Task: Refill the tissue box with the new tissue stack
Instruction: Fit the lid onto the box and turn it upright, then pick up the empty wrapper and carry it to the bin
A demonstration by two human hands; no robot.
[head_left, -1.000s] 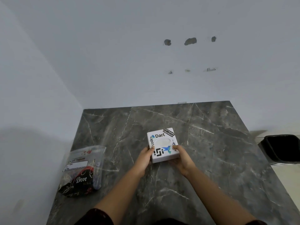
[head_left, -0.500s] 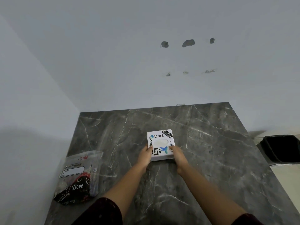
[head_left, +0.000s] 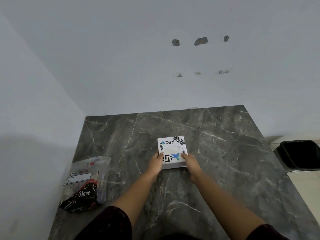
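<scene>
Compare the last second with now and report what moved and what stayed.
Little changed. Both hands, left and right, pushed the white square sticker-covered tissue box slightly away across the grey marble-patterned table, keeping hold of its near corners throughout. The clear plastic Dove tissue pack at the table's left edge and the black bin stayed put.

- A plain room in a home, by the look of it, seen at a corner.
- Dark grey marble-look countertop (head_left: 216, 153) set against bare pale walls (head_left: 121, 58).
- Chipped holes (head_left: 200, 41) pock the plaster.
- A black bin (head_left: 301, 155) stands on a light tiled floor (head_left: 306, 184) beside the counter.
</scene>
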